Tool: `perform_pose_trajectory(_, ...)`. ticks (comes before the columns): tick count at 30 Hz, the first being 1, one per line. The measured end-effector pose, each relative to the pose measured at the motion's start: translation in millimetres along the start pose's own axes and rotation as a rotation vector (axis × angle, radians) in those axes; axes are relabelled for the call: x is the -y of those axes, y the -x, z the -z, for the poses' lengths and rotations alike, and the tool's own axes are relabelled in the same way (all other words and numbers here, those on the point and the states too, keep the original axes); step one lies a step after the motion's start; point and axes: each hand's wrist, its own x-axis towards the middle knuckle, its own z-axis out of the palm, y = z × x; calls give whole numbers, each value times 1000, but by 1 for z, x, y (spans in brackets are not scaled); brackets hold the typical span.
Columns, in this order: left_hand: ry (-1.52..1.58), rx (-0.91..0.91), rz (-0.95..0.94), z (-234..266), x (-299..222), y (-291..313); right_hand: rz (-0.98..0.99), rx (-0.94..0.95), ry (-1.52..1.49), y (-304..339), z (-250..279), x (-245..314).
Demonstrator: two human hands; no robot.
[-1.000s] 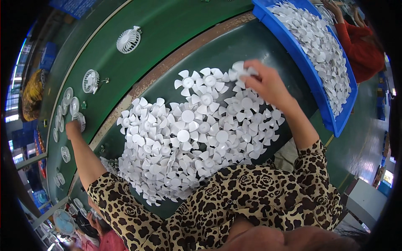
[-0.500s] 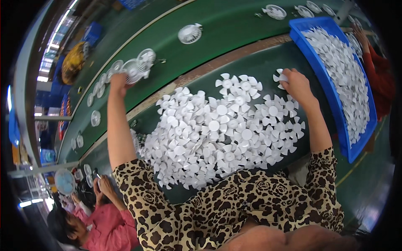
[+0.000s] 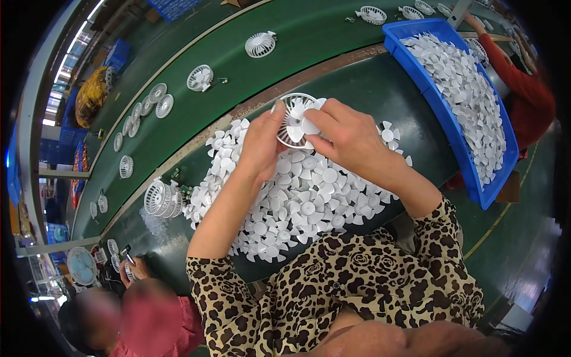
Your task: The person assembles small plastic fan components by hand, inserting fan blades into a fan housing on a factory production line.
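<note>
My left hand point(image 3: 262, 140) grips a round white fan housing point(image 3: 288, 132) by its left rim, above the far edge of a heap of small white fan blades point(image 3: 279, 202). In my right hand point(image 3: 348, 131) is one white fan blade point(image 3: 295, 113), pinched between thumb and fingers and set inside the housing's open ring. Whether the blade is seated on a shaft cannot be made out. Part of the housing is hidden behind my right fingers.
A green conveyor belt point(image 3: 232, 65) runs beyond the worktable, carrying several white fan housings and grilles. A blue bin point(image 3: 452, 134) full of blades stands at right. Stacked white housings point(image 3: 162, 199) sit left of the heap. Co-workers are at lower left and far right.
My left hand has come back from the conveyor belt with a housing. My right hand has moved left with a blade, and both now meet over the heap.
</note>
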Motion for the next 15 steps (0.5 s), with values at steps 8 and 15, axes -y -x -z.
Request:
perform_pose_trajectory(8, -61, -30, -178, -13, 16, 18, 7, -35, -18, 8, -21, 1)
perform_pose_trajectory(15, -676, 19, -394, -1, 14, 26, -548, 310, -626, 8, -9, -16)
